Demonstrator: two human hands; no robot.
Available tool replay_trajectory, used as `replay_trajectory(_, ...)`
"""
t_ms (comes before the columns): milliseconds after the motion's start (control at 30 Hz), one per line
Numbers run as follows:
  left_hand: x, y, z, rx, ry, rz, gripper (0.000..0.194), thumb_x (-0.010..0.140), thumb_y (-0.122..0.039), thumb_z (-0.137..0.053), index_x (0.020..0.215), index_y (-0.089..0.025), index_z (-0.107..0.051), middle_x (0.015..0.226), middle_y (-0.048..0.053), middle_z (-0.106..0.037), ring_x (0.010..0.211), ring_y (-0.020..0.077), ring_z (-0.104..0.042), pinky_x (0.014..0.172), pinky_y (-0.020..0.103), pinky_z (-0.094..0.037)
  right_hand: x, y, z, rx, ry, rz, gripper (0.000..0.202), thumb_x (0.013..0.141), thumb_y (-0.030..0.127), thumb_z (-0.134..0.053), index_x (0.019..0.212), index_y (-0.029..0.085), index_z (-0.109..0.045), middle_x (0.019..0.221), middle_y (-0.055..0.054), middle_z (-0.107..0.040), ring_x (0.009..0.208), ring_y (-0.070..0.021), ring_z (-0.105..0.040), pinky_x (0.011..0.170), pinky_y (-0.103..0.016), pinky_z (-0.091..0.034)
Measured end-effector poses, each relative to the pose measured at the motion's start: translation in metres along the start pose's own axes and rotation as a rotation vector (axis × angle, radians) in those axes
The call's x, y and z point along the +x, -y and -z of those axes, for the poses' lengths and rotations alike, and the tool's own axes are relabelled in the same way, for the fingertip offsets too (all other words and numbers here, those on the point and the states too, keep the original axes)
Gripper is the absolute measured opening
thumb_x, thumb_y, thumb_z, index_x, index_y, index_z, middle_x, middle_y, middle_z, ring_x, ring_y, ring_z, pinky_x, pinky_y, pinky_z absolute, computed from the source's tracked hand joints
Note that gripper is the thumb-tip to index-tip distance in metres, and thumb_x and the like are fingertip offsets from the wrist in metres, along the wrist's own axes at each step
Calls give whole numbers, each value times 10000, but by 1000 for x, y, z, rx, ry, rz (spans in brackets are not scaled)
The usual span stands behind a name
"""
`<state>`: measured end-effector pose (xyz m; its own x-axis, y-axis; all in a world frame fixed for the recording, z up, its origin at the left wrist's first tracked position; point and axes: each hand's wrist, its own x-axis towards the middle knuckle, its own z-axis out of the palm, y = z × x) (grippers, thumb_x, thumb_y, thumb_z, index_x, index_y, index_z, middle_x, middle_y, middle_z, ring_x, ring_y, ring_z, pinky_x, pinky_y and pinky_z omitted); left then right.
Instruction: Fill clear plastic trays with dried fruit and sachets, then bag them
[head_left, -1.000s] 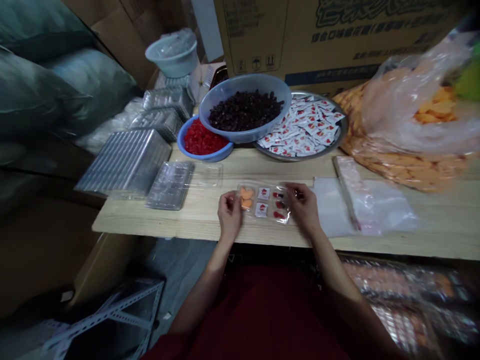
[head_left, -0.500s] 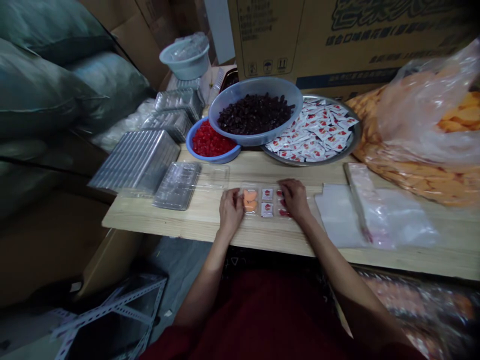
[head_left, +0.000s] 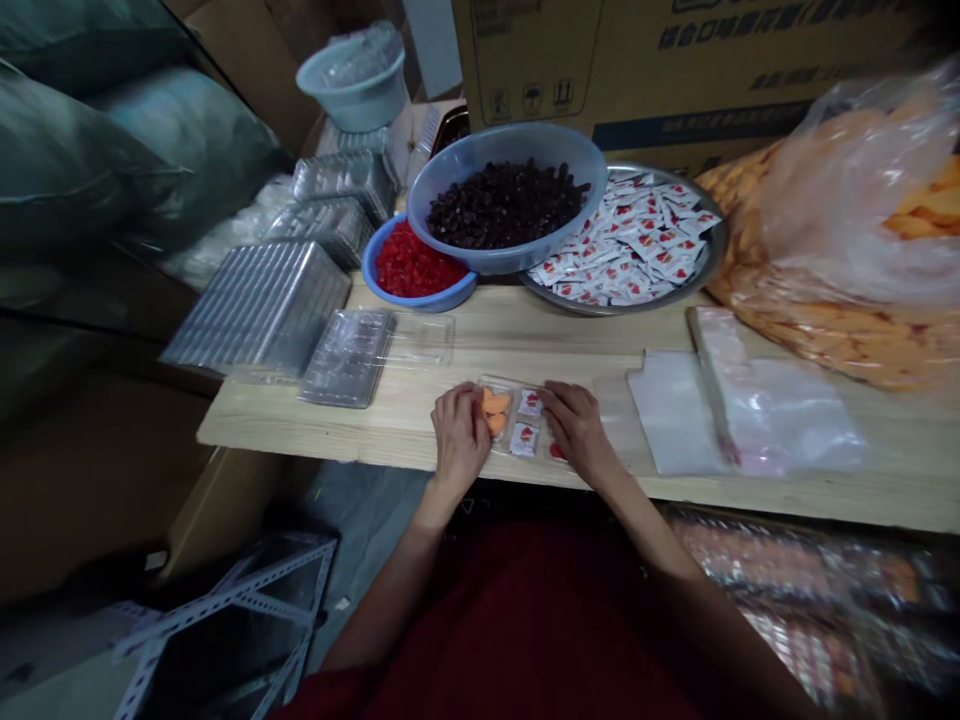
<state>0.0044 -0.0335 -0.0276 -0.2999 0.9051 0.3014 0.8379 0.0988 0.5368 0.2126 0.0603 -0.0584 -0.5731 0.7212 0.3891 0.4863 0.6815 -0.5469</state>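
- The right hand [head_left: 581,432] has been shifted inward along the clear tray [head_left: 513,384], toward the white sachets [head_left: 523,440]; the red pieces [head_left: 556,451] are now mostly hidden beneath it.
- Its fingers are bent down beside the upper sachet; whether anything is gripped cannot be told.
- The left hand's [head_left: 460,432] fingers are curled at the tray's left end, by the orange pieces [head_left: 494,411]; a pinch cannot be confirmed.
- The tray is set near the bench's [head_left: 390,430] front edge, between both hands.
- The forearms [head_left: 409,560] are angled inward.

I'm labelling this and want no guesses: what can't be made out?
In the head view:
Red pieces in the tray: partly hidden by the right hand.
Orange-filled bag: cut off by the right edge.
Fine print on the piled sachets: too small.
Packs below the table: blurred.
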Motion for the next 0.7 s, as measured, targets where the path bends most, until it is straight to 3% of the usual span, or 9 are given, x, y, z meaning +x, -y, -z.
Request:
replay_trajectory(133, 2, -6, 1, 86, 126, -109, 438, 991, -229, -492, 1427, -243, -536, 1567, 102, -472, 1454, 294, -398, 1145, 485, -364, -2, 7, 2, 9, 92, 97, 353, 1033, 207, -456, 1329, 190, -647, 1376, -142, -628, 1311, -262, -539, 1122, -486, -416)
replay_trajectory(200, -1, -6, 1, 122, 193, -124, 485, 1025, -279, -459, 1510, -288, -457, 1605, 74, -439, 1507, 297, -339, 1166, 505, -336, -10, 12, 4, -20, 100, 61, 376, 1022, 181, -455, 1348, 202, -641, 1407, -138, -612, 1352, -285, -502, 1134, -531, -399)
replay_trajectory(267, -9, -4, 3, 103, 182, -83, 491, 1042, -282, -422, 1534, -277, -425, 1606, 86, -438, 1508, 289, -346, 1178, 503, -330, -21, 16, 6, -24, 86, -8, 405, 1015, 164, -446, 1375, 203, -627, 1448, -142, -580, 1396, -307, -451, 1141, -577, -387)
replay_trajectory(433, -54, 2, 23, -116, 10, 91, 423, 1015, -309, -513, 1421, -192, -499, 1365, 160, -603, 1283, 266, -558, 1096, 438, -446, -40, 22, 11, 179, 65, -82, 442, 1020, 178, -427, 1423, 257, -593, 1517, -111, -506, 1439, -285, -393, 1165, -575, -403)
replay_trajectory(600, -86, -3, 43, -236, -1, 260, 220, 977, -332, -590, 1168, -222, -602, 1082, 96, -646, 1014, 231, -637, 926, 375, -524, -39, 18, 14, 291, 76, -104, 450, 1001, 174, -446, 1400, 296, -614, 1476, -95, -541, 1406, -298, -430, 1152, -610, -409)
replay_trajectory(700, -89, -6, 44, -257, 15, 271, 217, 959, -332, -619, 1148, -225, -611, 1079, 91, -648, 1016, 232, -637, 923, 376, -525, -40, 18, 17, 329, 105, -76, 436, 998, 175, -461, 1385, 292, -623, 1454, -96, -552, 1393, -291, -444, 1154, -595, -413)
